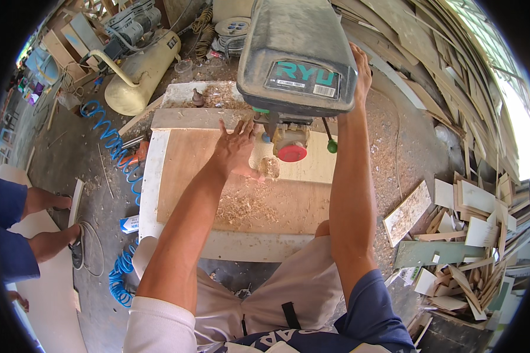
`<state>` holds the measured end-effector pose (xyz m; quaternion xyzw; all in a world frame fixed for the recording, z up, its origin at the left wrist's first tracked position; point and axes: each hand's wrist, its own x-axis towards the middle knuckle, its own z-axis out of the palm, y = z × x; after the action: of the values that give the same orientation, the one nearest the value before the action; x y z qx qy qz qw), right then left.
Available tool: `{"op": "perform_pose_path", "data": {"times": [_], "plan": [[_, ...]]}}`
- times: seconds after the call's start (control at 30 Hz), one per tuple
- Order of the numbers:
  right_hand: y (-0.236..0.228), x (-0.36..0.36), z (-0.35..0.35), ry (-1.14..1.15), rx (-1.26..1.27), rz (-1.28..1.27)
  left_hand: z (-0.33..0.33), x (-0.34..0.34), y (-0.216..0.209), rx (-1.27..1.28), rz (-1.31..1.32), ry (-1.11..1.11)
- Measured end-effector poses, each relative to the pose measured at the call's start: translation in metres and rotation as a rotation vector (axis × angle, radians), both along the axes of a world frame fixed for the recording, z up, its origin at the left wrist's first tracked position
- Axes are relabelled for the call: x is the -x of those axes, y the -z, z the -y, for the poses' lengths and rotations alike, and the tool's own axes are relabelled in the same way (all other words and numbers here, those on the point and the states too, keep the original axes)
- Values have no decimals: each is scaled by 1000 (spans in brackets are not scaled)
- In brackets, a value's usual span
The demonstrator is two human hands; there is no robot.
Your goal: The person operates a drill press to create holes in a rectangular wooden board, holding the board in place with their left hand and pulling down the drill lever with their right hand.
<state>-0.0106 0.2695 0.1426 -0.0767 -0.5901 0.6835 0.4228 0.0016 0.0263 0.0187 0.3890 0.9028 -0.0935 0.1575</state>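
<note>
A big heap of wood scraps point(483, 235) fills the floor past the right edge of the white table point(152, 182). A big, dusty grey machine point(297, 59) hangs over the far right part of the table. Past the far left corner, a cream tank point(141, 76) lies on the floor. A brown board point(303, 200) covers most of the table, and its near side stops just short of the near edge. Toward the far right corner is a pale piece of wood point(312, 162), below the machine. The left hand point(238, 147) is flat on the wood there, fingers spread wide — it pinches nothing. The right hand point(362, 73) touches the machine's right side — I can't tell how tight its grip is. Curly shavings point(244, 209) lie near the middle of the near edge. A red round cap point(292, 153) sits under the machine, left of a small green ball point(332, 146).
</note>
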Motion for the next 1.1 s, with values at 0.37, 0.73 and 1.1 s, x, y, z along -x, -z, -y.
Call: {"op": "perform_pose_path", "data": {"times": [0.37,0.73,1.1], "plan": [[-14,-3,15,-25,294,-29,1,1,-2,-19,38,0],[-13,1,21,-50,423,-92,-2,2,-4,15,96,38],[-4,9,17,-108,430,-158,8,7,9,-209,188,15]]}}
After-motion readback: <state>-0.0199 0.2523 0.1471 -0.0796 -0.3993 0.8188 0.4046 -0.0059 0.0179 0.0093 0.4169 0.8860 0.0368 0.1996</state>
